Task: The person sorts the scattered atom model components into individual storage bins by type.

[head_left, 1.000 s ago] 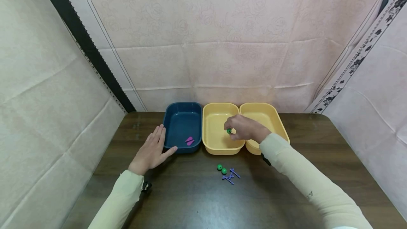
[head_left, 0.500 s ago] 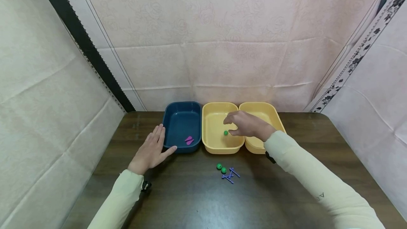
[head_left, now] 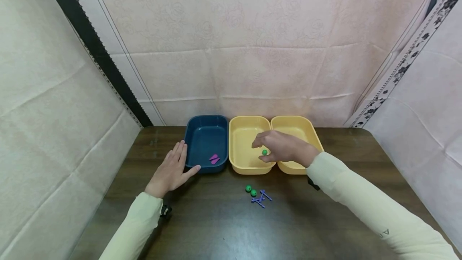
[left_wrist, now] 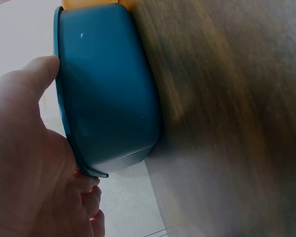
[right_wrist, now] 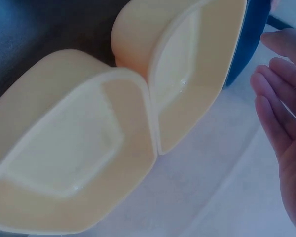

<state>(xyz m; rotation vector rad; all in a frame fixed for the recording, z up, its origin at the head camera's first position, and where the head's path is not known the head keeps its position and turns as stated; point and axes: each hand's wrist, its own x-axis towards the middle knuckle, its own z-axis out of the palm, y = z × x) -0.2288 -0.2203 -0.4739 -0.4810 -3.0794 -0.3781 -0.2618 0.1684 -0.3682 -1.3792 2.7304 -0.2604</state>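
The right hand [head_left: 283,148] hovered over the middle yellow plastic tub [head_left: 241,163] at the centre of the frame, fingers loosely spread and holding nothing. A small green ball [head_left: 264,152] lay inside that tub, just under the palm and clear of the fingers. The left hand [head_left: 172,169] rested flat on the dark wooden desk [head_left: 216,228], fingers straight, its thumb and fingertips against the outer wall of the dark blue plastic tub [head_left: 205,125] left of centre. A pink-and-purple piece [head_left: 214,159] lay in the blue tub's near corner. A second yellow plastic tub [head_left: 299,125] stood touching the middle one on the right. Below the tubs, on the desk, sat two more green balls [head_left: 251,190] beside a small heap of purple sticks [head_left: 261,200].
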